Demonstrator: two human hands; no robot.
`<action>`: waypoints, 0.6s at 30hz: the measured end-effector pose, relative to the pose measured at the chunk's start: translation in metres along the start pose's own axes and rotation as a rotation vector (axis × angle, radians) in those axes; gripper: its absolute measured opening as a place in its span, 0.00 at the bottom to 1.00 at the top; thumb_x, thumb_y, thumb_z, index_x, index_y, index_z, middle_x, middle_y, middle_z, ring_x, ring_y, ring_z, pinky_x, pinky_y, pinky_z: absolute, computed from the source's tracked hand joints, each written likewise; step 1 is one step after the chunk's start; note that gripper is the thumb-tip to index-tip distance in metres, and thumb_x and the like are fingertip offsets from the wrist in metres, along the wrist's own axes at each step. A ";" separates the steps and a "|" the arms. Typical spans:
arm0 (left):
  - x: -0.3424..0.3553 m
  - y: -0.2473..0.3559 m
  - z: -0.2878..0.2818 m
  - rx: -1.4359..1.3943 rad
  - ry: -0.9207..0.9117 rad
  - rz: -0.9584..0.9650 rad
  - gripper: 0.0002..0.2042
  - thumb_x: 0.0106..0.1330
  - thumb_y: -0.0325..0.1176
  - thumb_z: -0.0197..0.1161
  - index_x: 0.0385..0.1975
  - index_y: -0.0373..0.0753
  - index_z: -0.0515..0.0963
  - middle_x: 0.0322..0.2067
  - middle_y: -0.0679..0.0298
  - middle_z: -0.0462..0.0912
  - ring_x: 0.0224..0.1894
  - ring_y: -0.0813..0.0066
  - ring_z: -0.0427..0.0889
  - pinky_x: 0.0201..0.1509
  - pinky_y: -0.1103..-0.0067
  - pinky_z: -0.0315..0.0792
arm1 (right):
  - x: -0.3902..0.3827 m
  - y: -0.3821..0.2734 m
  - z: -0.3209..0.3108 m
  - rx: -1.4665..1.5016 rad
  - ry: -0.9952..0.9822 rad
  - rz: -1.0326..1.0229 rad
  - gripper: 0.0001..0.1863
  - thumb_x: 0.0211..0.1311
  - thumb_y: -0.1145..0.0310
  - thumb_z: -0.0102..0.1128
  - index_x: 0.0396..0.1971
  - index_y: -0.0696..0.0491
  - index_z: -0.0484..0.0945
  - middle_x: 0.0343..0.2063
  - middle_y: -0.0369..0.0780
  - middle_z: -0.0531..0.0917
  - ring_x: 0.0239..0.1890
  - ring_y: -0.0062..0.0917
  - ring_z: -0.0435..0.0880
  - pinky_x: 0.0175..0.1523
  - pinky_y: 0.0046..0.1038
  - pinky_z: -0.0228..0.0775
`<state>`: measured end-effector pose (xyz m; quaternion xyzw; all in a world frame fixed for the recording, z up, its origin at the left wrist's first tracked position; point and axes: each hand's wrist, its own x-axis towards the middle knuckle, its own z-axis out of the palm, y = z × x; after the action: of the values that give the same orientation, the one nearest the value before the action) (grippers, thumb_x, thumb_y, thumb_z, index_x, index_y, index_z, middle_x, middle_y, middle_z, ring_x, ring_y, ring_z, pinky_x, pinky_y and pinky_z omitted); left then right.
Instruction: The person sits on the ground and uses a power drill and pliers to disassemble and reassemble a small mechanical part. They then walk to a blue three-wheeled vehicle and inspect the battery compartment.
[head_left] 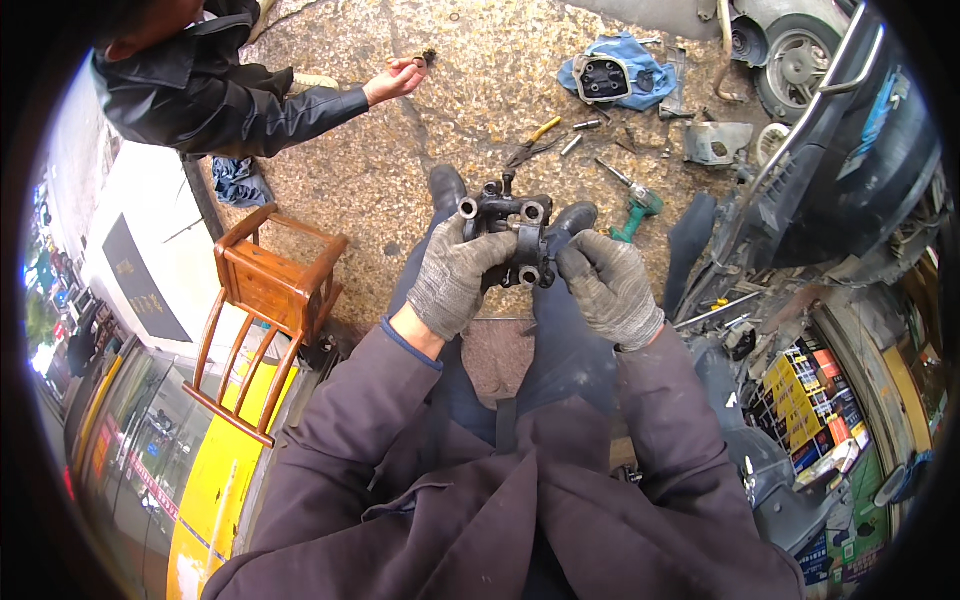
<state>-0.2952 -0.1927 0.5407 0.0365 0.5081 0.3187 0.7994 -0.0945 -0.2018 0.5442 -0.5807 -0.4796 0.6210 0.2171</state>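
One metal part [510, 220] clasped by left fingers [488, 252]; hold of right fingers [588, 264] unclear; mottled floor [480, 75] below, wooden chair [262, 283] leftward.

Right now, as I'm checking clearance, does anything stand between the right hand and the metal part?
Nothing visible. The right hand is close beside the metal part, on its right; contact is unclear. The left hand holds its left side.

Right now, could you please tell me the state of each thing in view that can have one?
Left grip, gloved, closed on the dark metal part
Right grip, gloved, partly curled beside that part, contact unclear
Dark metal part, held above the floor
Green drill, lying on the floor
Blue cloth, crumpled
Metal cover, resting on the cloth
Wooden chair, unoccupied
Small dark part, held by a co-worker
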 end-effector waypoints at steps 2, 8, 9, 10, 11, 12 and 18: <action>0.033 -0.016 -0.010 0.043 0.006 -0.009 0.18 0.63 0.29 0.61 0.52 0.32 0.74 0.40 0.62 0.83 0.40 0.74 0.84 0.47 0.76 0.79 | 0.019 0.029 -0.006 -0.112 -0.006 -0.070 0.12 0.66 0.69 0.57 0.23 0.59 0.75 0.14 0.43 0.72 0.17 0.29 0.71 0.25 0.33 0.61; 0.147 -0.053 -0.071 0.160 -0.076 -0.022 0.18 0.63 0.31 0.61 0.53 0.32 0.74 0.39 0.62 0.83 0.40 0.75 0.84 0.46 0.77 0.79 | 0.083 0.131 0.006 -0.051 -0.009 -0.004 0.13 0.66 0.66 0.56 0.24 0.59 0.76 0.14 0.45 0.73 0.17 0.30 0.73 0.25 0.33 0.63; 0.162 -0.055 -0.080 0.175 -0.085 -0.027 0.18 0.63 0.31 0.62 0.53 0.32 0.74 0.39 0.62 0.83 0.39 0.75 0.84 0.45 0.77 0.79 | 0.092 0.145 0.008 -0.060 -0.014 0.014 0.13 0.66 0.66 0.56 0.24 0.59 0.76 0.14 0.45 0.74 0.16 0.30 0.73 0.25 0.33 0.63; 0.175 -0.057 -0.087 0.217 -0.067 -0.049 0.19 0.63 0.31 0.62 0.53 0.32 0.74 0.39 0.62 0.83 0.38 0.75 0.84 0.44 0.77 0.79 | 0.102 0.158 0.010 -0.090 0.006 -0.060 0.14 0.67 0.65 0.56 0.25 0.59 0.77 0.14 0.44 0.74 0.16 0.28 0.73 0.24 0.32 0.63; 0.186 -0.058 -0.092 0.217 -0.106 -0.007 0.18 0.63 0.31 0.62 0.52 0.32 0.75 0.39 0.62 0.83 0.38 0.75 0.84 0.43 0.78 0.79 | 0.112 0.169 0.010 -0.048 -0.003 -0.049 0.14 0.67 0.65 0.56 0.25 0.59 0.77 0.14 0.44 0.74 0.16 0.28 0.73 0.24 0.31 0.63; 0.194 -0.059 -0.095 0.243 -0.116 0.011 0.18 0.63 0.32 0.63 0.52 0.32 0.75 0.39 0.62 0.84 0.37 0.76 0.84 0.42 0.78 0.79 | 0.122 0.179 0.010 -0.006 -0.012 -0.035 0.14 0.67 0.65 0.56 0.25 0.59 0.77 0.14 0.43 0.73 0.16 0.27 0.72 0.24 0.31 0.62; 0.244 -0.047 -0.090 0.427 -0.177 0.209 0.12 0.63 0.34 0.65 0.41 0.33 0.78 0.27 0.65 0.81 0.25 0.84 0.78 0.26 0.85 0.73 | 0.164 0.204 -0.014 -0.016 0.045 -0.176 0.14 0.69 0.66 0.58 0.26 0.59 0.77 0.16 0.34 0.71 0.21 0.14 0.65 0.24 0.24 0.59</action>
<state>-0.2795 -0.1198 0.2870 0.2846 0.4855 0.2806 0.7776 -0.0605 -0.1524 0.2892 -0.5520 -0.5288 0.5823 0.2769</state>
